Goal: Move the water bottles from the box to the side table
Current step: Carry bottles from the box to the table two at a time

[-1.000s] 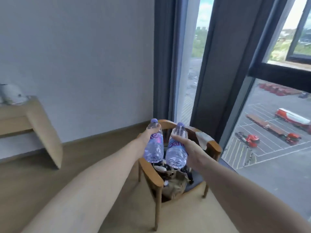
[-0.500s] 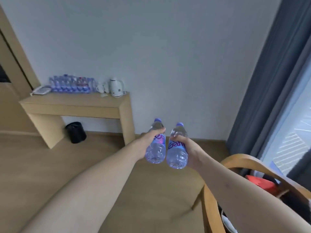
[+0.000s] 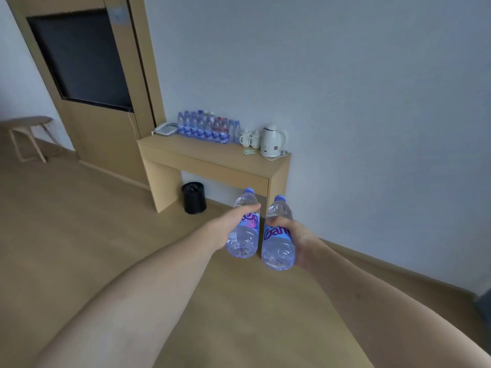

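Note:
My left hand (image 3: 228, 226) grips a clear water bottle (image 3: 245, 236) with a blue cap and a purple label, held upright. Beside it, my right hand (image 3: 295, 235) grips a second water bottle (image 3: 277, 247) of the same kind. Both bottles hang in the air over the wooden floor, almost touching each other. Ahead stands the wooden side table (image 3: 207, 158) against the white wall. A row of several water bottles (image 3: 208, 127) stands at its back left. The box is out of view.
On the side table sit a white phone (image 3: 166, 128), two white mugs (image 3: 249, 139) and a white kettle (image 3: 272, 141). A black bin (image 3: 194, 197) stands under it. A wooden panel with a dark screen (image 3: 79, 57) is at left, a stool (image 3: 28, 134) at far left.
The view has swung left, away from the chair and window, and the side table is now closer and more central. Both hands still hold their bottles out in front.

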`<state>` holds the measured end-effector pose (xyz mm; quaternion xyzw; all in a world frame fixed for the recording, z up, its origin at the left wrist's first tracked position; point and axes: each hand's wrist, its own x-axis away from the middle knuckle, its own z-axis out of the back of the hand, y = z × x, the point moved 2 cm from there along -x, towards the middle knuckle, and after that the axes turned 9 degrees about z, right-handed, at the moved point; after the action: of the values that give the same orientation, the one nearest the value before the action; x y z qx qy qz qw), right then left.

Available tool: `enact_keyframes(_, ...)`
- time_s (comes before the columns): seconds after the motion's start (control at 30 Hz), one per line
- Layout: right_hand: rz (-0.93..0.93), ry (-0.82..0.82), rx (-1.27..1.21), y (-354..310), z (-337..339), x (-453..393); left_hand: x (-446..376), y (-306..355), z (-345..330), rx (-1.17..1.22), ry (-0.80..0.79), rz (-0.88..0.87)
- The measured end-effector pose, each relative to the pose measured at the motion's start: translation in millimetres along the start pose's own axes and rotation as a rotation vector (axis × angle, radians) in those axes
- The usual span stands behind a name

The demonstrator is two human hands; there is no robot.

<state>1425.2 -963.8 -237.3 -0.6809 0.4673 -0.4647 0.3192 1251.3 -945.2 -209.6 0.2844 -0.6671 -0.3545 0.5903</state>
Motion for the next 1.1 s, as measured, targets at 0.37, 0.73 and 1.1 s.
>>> enact_keyframes(0.37, 0.031, -0.032, 0.031, -33, -153, -196, -111, 132, 190, -0.023, 0.125, -0.084)
enact_keyframes(0.73, 0.002, -0.135, -0.125, -48, -227, -375, -243, 193, 299, 0.097, 0.168, -0.096)
enact_keyframes(1.1, -0.074, -0.156, -0.039, -114, -264, -591, -406, 329, 365, -0.052, 0.176, -0.07)
